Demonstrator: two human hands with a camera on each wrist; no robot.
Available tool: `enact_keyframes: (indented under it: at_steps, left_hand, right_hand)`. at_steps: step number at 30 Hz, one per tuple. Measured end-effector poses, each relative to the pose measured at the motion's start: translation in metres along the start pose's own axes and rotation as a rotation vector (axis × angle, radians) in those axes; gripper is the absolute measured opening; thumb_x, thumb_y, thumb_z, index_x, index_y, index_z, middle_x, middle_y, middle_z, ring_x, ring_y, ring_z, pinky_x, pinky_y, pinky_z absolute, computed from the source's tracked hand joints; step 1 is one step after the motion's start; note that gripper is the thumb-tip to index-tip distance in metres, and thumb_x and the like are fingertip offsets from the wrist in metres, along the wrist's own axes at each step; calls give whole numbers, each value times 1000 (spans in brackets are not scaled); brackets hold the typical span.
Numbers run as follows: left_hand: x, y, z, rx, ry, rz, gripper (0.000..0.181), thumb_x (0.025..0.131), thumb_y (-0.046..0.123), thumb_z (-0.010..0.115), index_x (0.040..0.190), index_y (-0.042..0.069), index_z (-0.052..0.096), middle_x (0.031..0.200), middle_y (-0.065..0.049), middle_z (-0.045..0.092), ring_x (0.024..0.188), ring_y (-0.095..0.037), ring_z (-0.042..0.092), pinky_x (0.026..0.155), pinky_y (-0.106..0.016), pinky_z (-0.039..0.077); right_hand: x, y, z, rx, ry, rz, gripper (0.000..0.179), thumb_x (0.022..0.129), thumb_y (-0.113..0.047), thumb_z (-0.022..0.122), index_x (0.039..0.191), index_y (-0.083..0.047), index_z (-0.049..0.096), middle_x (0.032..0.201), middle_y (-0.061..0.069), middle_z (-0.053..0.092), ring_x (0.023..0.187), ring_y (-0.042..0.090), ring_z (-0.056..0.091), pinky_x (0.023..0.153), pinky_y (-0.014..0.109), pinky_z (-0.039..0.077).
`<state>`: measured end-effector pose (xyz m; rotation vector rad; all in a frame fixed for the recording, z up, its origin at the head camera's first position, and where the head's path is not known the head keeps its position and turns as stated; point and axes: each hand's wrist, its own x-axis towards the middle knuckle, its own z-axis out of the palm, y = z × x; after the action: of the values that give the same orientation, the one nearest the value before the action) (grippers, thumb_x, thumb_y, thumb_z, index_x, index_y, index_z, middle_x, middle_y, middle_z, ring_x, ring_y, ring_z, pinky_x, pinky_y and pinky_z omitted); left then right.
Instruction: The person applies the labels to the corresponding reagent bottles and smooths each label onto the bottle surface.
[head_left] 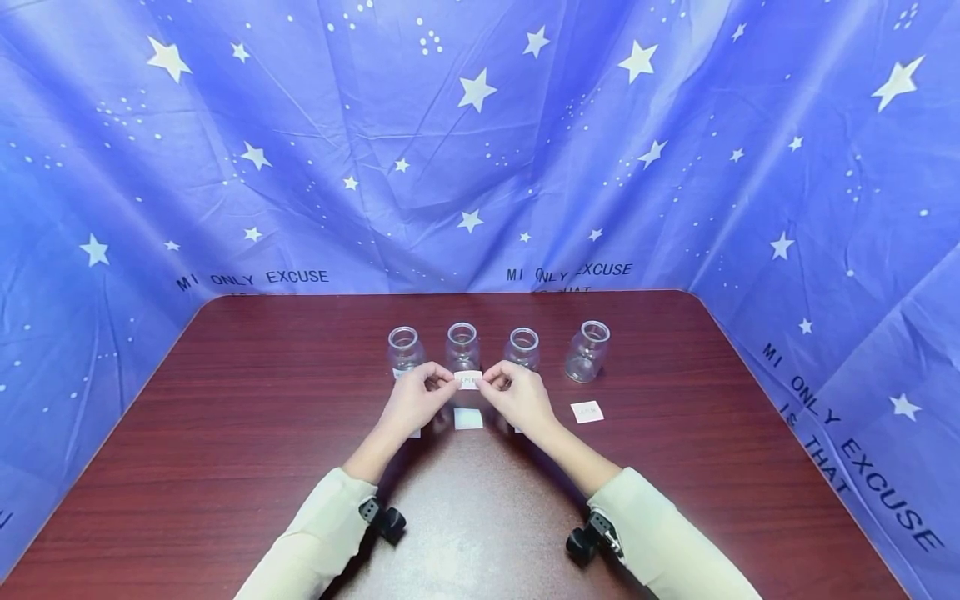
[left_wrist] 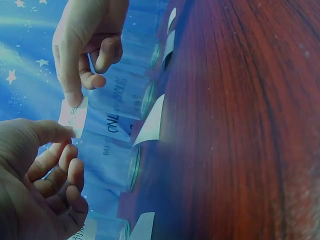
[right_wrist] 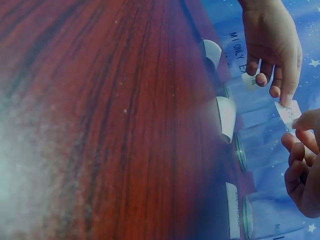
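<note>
A small white label with handwriting on it is stretched between both hands. My left hand pinches its left edge between thumb and finger, and my right hand pinches the right edge the same way. Behind it stands a clear glass jar, second from the left in a row; whether the label touches the glass I cannot tell. Below the hands, a blank white piece of paper lies on the table. The left wrist view also shows the label held at opposite edges by the fingertips.
Open jars flank the middle one: a left jar bearing a white label, a jar behind my right hand, and a far-right jar. In front of the last lies a written label. Starry blue cloth surrounds the brown table.
</note>
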<state>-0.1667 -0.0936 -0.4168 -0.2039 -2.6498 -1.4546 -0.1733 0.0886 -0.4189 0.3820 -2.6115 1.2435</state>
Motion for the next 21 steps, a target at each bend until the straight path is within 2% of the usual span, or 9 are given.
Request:
enact_keyframes:
  at_steps: [8,14,21]
  left_hand:
    - [3,-2,2,128,41,-65,11,82,25,67,83,15,66,75,2,66,69,-9,59,69,-29,47]
    - [7,-4,5,164,43,-96,12,83,29,65,83,16,65,72,3,65,64,-9,57,65,-28,45]
    - [8,-5,7,194,62,-94,12,83,29,65,82,18,65,69,5,64,60,-7,55,62,-28,44]
  right_hand:
    - [6,1,9,-75,-16,64,8,83,-27,67,79,-20,66,65,-9,65,52,1,50,58,26,45]
    - [8,2,13,-118,-15,65,7,84,-26,66,81,-20,66,65,-9,65,53,1,51,58,28,45]
    - [10,5,18,-185,2,42,9,85,-28,66,83,-19,66,67,-8,66,56,3,52,59,29,45]
